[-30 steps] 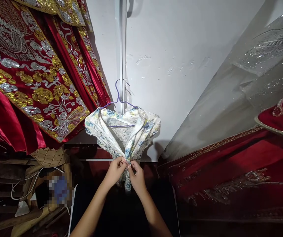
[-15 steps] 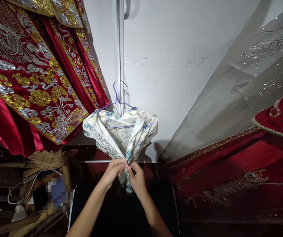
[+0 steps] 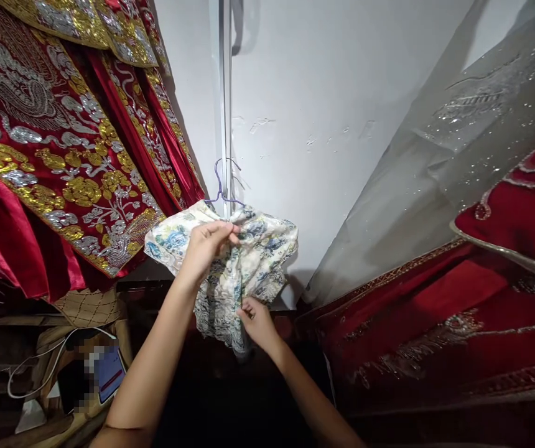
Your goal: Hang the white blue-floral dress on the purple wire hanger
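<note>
A white garment with blue flower print [image 3: 267, 249] hangs on a purple wire hanger [image 3: 221, 184] against a white wall. My left hand [image 3: 206, 244] is raised to the garment's collar, its fingers pinched on the cloth just under the hanger. Lower down, my right hand [image 3: 255, 320] is closed on the front edge of the same garment. The garment's lower part hangs down between my forearms.
Red robes with gold and silver embroidery [image 3: 62, 149] hang at the left. Grey sequinned fabric [image 3: 458, 149] and more red cloth [image 3: 435, 323] slope in from the right. A white conduit [image 3: 224, 93] runs down the wall. Wooden clutter and cables [image 3: 48, 373] lie at lower left.
My left hand has risen from the garment's front closure up to the collar. The open front has been drawn together. My right hand stays low on the cloth.
</note>
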Motion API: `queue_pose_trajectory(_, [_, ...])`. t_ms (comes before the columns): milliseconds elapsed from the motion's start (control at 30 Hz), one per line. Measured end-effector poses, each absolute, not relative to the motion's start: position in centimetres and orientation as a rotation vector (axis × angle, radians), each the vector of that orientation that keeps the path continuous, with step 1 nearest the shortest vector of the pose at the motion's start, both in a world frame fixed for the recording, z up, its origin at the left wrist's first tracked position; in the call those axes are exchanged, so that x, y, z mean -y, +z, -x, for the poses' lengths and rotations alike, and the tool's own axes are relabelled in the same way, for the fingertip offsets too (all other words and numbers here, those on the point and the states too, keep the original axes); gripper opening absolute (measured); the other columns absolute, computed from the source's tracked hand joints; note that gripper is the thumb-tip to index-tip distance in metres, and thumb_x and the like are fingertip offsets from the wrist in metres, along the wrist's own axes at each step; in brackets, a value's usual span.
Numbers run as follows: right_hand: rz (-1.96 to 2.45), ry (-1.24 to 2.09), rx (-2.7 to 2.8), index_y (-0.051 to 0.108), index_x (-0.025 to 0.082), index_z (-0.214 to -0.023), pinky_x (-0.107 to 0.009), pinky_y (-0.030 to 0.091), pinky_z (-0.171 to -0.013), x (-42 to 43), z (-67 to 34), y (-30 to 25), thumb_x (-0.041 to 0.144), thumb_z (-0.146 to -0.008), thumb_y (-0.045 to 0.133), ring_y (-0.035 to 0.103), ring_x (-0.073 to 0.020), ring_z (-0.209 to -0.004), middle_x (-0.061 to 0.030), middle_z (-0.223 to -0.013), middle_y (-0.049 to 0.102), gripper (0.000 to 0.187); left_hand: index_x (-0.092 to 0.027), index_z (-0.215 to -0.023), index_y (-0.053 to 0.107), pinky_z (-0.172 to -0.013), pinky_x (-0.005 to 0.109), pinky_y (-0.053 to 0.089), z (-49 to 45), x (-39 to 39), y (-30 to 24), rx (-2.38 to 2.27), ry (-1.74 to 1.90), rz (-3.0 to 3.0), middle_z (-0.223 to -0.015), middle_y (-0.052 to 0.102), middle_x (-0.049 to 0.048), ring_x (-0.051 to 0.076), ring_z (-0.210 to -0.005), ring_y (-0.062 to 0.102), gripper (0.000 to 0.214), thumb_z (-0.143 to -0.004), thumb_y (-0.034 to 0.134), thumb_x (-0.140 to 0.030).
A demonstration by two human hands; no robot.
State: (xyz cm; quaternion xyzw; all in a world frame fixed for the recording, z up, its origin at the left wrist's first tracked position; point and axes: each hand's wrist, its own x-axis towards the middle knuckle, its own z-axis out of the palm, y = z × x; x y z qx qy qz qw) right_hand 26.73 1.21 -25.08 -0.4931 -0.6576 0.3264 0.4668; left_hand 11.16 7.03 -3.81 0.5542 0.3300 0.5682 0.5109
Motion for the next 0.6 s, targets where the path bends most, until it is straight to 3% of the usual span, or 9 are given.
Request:
queue_pose_trajectory(67, [1.103, 0.794, 1.612, 0.061, 0.02, -0.106, -0.03, 0.046, -0.066, -2.7, -27.5, -20.5, 0.035, -0.087, 0.057, 0.059, -0.0196, -0.074, -0.0038, -0.081, 0.064, 0.025, -0.014, -0.089, 0.074, -0.042, 0.02, 0.021, -11.0, -6.5, -5.0, -0.841, 1.349, -1.435, -0.07, 0.067, 0.0027, 0.005, -0.043, 0.03, 0.025, -0.086, 0.065, -0.037])
queue_pose_trajectory(133, [0.991, 0.714, 1.608, 0.052, 0.022, -0.13, -0.03, 0.046, -0.065, -4.5, -27.9, -14.7, 0.036, -0.092, 0.053, 0.058, -0.0188, -0.072, -0.0025, -0.081, 0.063, 0.04, -0.015, -0.092, 0.073, -0.044, 0.021, 0.026, -10.8, -6.1, -5.6, -0.888, 1.359, -1.536, -0.071, 0.068, 0.0024, 0.007, -0.045, 0.036, 0.025, -0.088, 0.062, -0.037])
queue_pose_trajectory(200, [0.939, 0.624, 1.656, 0.045, 0.025, -0.14, -0.029, 0.044, -0.062, -6.3, -28.0, -9.2, 0.035, -0.096, 0.049, 0.055, -0.0167, -0.068, -0.0025, -0.087, 0.065, 0.046, -0.015, -0.089, 0.072, -0.052, 0.022, 0.036, -10.5, -5.9, -5.5, -0.934, 1.389, -1.641, -0.07, 0.067, 0.0022, 0.01, -0.053, 0.049, 0.024, -0.089, 0.061, -0.036])
queue_pose_trajectory(300, [0.947, 0.461, 1.943, 0.065, 0.023, -0.112, -0.027, 0.039, -0.06, -8.1, -27.7, -3.7, 0.032, -0.093, 0.053, 0.052, -0.0144, -0.062, 0.0001, -0.076, 0.063, 0.024, -0.015, -0.077, 0.069, -0.064, 0.024, 0.044, -10.0, -5.9, -4.9, -1.001, 1.421, -1.761, -0.068, 0.066, 0.002, 0.015, -0.066, 0.059, 0.024, -0.089, 0.06, -0.034])
queue_pose_trajectory(400, [0.972, 0.239, 2.115, 0.066, 0.02, -0.085, -0.026, 0.034, -0.059, -8.5, -27.0, -2.2, 0.03, -0.093, 0.055, 0.05, -0.0131, -0.06, 0.0018, -0.066, 0.059, 0.016, -0.015, -0.074, 0.068, -0.065, 0.025, 0.045, -9.6, -6.3, -5.2, -1.053, 1.386, -1.749, -0.064, 0.065, 0.0017, 0.015, -0.064, 0.059, 0.025, -0.088, 0.058, -0.034])
queue_pose_trajectory(600, [0.833, 0.278, 1.891, 0.063, 0.019, -0.083, -0.025, 0.036, -0.058, -7.6, -26.8, -2.6, 0.028, -0.095, 0.053, 0.05, -0.0124, -0.06, 0.0013, -0.068, 0.058, 0.018, -0.015, -0.073, 0.068, -0.064, 0.026, 0.043, -10.0, -7.2, -9.9, -1.149, 1.144, -1.725, -0.062, 0.063, 0.0013, 0.015, -0.06, 0.058, 0.026, -0.086, 0.052, -0.03])
